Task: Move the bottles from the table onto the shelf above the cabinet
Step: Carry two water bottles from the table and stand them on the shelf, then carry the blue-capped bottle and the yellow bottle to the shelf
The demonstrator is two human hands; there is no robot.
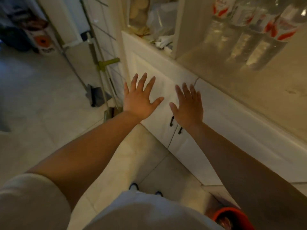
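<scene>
Both my hands are stretched out in front of the white cabinet (206,123), fingers spread flat, holding nothing. My left hand (141,98) hovers before the left cabinet door. My right hand (189,105) hovers just above the two black door handles (172,121). Several clear plastic bottles (255,30) with red and white labels stand on the marble shelf (249,75) above the cabinet, at the upper right. No table is in view.
A left shelf compartment holds plastic bags and white clutter (159,30). A folded metal drying rack (103,60) leans beside the cabinet on the left. A grey cloth (96,97) lies on the tiled floor. An orange-rimmed container (232,216) sits at the bottom right.
</scene>
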